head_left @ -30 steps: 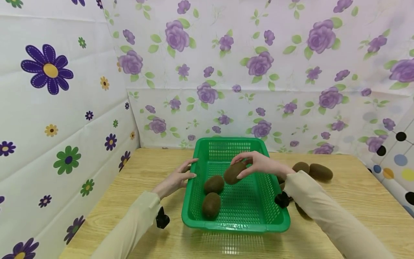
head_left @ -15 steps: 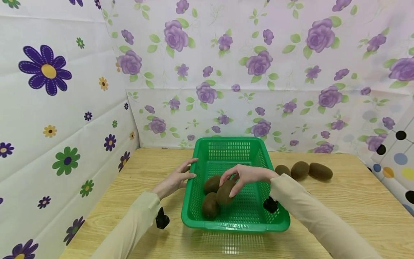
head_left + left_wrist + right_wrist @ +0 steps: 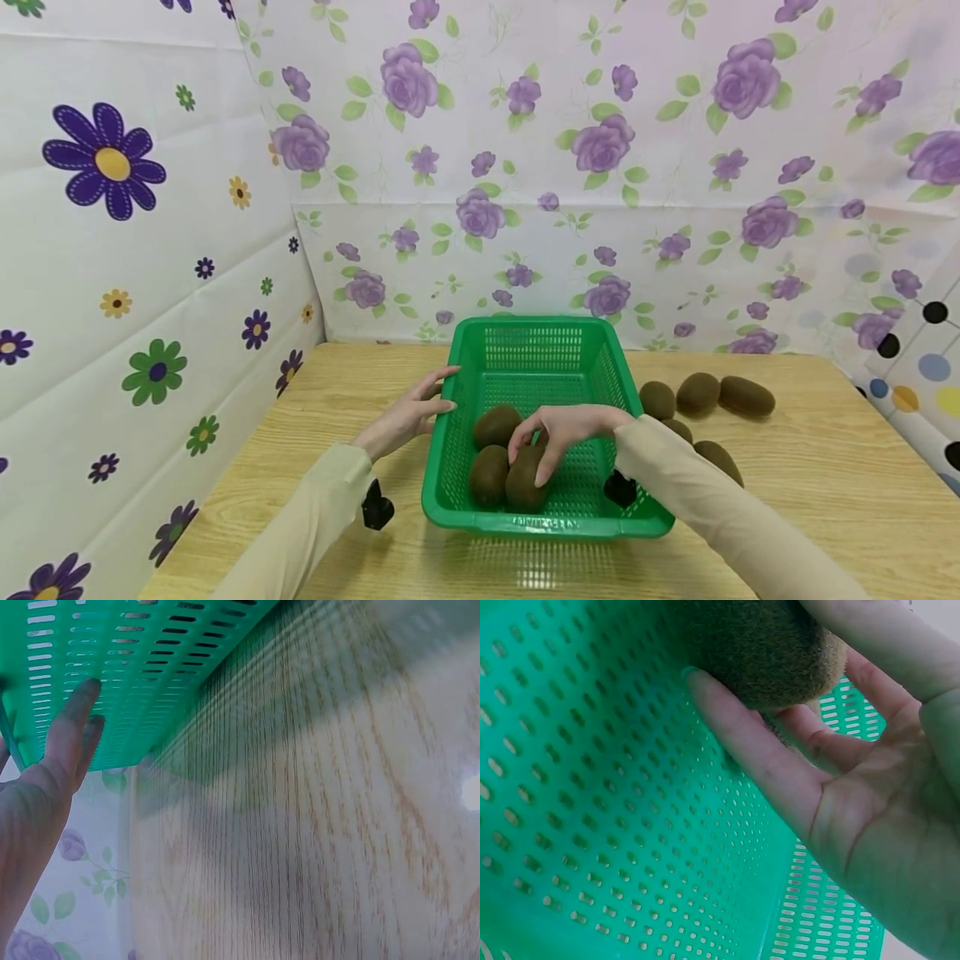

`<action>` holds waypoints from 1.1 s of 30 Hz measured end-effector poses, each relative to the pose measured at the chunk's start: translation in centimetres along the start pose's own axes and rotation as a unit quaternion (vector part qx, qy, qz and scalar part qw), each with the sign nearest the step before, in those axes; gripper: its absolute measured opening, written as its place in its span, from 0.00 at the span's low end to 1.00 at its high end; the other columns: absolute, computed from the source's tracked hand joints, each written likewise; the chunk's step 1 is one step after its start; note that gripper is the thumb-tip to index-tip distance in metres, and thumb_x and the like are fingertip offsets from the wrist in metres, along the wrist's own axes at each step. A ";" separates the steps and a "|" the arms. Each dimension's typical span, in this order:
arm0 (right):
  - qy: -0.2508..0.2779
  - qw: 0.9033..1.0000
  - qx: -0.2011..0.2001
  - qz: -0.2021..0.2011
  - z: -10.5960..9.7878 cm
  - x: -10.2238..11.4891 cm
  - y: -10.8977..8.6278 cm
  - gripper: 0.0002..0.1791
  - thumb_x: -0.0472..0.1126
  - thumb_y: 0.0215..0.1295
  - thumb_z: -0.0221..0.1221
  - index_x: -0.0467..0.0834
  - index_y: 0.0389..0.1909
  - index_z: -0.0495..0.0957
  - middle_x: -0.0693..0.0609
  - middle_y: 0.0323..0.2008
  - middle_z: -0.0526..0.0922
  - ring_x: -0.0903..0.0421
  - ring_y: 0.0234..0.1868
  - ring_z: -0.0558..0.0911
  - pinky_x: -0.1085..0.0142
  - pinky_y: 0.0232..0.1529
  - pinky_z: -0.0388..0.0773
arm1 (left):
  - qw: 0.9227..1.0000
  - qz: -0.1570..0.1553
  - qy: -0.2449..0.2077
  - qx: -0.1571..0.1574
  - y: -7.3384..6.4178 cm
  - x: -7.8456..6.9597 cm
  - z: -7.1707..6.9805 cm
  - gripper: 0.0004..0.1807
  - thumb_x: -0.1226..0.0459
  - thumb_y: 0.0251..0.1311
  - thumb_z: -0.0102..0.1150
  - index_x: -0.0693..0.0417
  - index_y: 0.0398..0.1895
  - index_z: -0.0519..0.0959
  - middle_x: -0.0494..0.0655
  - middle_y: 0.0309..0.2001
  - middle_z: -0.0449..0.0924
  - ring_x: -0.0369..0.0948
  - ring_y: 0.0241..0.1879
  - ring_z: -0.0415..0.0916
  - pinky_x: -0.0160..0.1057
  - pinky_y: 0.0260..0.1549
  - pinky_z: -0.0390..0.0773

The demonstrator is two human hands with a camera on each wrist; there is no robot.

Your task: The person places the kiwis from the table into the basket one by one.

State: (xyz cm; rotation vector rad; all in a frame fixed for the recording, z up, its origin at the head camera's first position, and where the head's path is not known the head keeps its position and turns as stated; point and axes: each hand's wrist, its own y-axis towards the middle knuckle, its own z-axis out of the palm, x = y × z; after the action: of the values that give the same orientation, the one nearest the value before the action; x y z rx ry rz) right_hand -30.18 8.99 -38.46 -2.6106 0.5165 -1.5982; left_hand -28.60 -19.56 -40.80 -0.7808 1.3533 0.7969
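— What do we see around the work?
— We see a wooden table [image 3: 817,467], rose-patterned sheets [image 3: 600,125] behind it, a daisy-print sheet [image 3: 112,250] at left.
— Anything else?
— We spot a polka-dot cloth [image 3: 926,367] at right.

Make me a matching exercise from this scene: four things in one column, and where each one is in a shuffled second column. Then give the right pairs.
Things
1. left hand
2. right hand
3. green basket
4. loose kiwis

Places
A. on the wooden table, to the right of the basket
B. in the middle of the table, holding three kiwis
C. inside the basket, gripping a kiwi near the front wall
D. flat against the basket's outer left wall

Pairs: 1-D, 2-C, 3-B, 4-A
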 end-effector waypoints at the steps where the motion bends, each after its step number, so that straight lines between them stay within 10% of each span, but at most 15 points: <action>1: 0.000 1.000 0.004 0.003 0.1 0.0 0.0 0.19 0.35 0.52 0.65 0.42 0.47 0.77 0.51 0.50 0.74 0.53 0.48 0.70 0.59 0.35 0.76 | 1.000 0.000 -0.001 0.002 0.0 0.0 0.0 0.32 0.69 0.66 0.44 0.44 0.70 0.48 0.52 0.67 0.40 0.57 0.57 0.60 0.52 0.43 0.71; 25: -0.030 0.997 0.031 0.065 0.7 0.2 0.4 0.19 0.36 0.52 0.65 0.46 0.47 0.77 0.56 0.49 0.70 0.55 0.52 0.67 0.65 0.43 0.72 | 1.000 -0.002 0.001 -0.001 -0.2 -0.4 0.3 0.33 0.70 0.65 0.46 0.45 0.70 0.47 0.56 0.67 0.40 0.60 0.58 0.57 0.53 0.44 0.70; 33: 0.032 0.995 -0.001 0.099 0.1 1.2 -0.6 0.22 0.32 0.52 0.64 0.42 0.50 0.75 0.45 0.49 0.70 0.46 0.46 0.75 0.58 0.36 0.76 | 1.000 0.000 -0.003 0.005 -0.2 -0.4 0.3 0.34 0.70 0.64 0.46 0.47 0.70 0.47 0.58 0.67 0.39 0.61 0.58 0.56 0.53 0.44 0.70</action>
State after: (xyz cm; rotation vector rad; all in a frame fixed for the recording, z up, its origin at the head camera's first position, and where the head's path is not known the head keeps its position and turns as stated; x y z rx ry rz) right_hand -29.41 9.13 -37.36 -2.4257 0.7555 -1.6224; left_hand -28.30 -19.36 -40.40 -0.7699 1.3512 0.7906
